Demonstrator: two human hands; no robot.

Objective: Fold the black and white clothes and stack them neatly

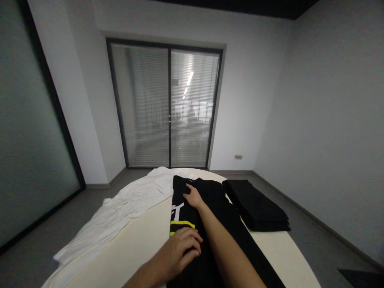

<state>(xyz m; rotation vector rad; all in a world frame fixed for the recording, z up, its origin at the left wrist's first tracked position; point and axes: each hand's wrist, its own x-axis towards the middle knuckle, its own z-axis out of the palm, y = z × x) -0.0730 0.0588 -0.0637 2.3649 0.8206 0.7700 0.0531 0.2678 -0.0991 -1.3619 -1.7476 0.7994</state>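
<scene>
A black T-shirt (211,192) with yellow stripes and white lettering lies stretched out on the table, its collar at the far end. My right hand (193,197) reaches toward the collar end and rests on the fabric, fingers extended. Closer to me, my left hand (183,245) is over the striped part, its fingers loosely bent and its thumb apart. No cloth shows gripped in either hand. My forearms hide part of the lower shirt.
White rumpled cloth (120,212) spreads along the left side of the round pale table (144,236). A stack of folded black clothes (258,206) sits near the right edge. Beyond the table are a grey floor, white walls and glass doors (168,104) with blinds.
</scene>
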